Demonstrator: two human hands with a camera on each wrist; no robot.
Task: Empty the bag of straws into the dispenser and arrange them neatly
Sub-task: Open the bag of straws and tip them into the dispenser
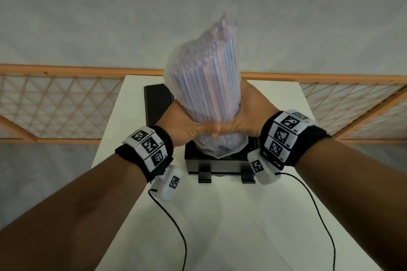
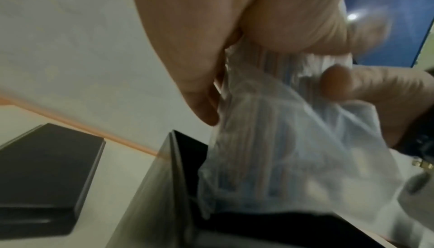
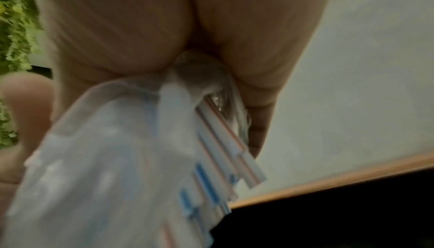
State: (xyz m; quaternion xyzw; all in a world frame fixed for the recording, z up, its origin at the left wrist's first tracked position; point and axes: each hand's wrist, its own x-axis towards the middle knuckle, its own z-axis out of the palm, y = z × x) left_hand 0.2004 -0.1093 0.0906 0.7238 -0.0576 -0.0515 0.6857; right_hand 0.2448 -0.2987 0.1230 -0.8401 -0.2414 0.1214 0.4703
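Both hands wrap the lower part of a clear plastic bag [image 1: 204,86] packed with red- and blue-striped white drinking straws [image 1: 209,77], which stands upright and inverted, its open mouth pointing down. The left hand [image 1: 184,123] curls round the bag's left side and the right hand [image 1: 246,116] round its right, thumbs meeting at the front.

The bag's mouth hangs in or just above the open top of a black rectangular box dispenser [image 1: 211,164]; whether it touches the rim cannot be told. In the right wrist view several straw ends [image 3: 249,163] poke out past the loose plastic edge, above the dispenser's dark opening.

The dispenser sits on a white tabletop [image 1: 220,226], near the middle of its width, with bare surface in front and to both sides. A flat black lid [image 1: 157,103] lies just behind and left of it. Two black cables [image 1: 176,222] trail from the wristbands across the near table. An orange wooden lattice fence [image 1: 55,105] runs beyond the far edge.
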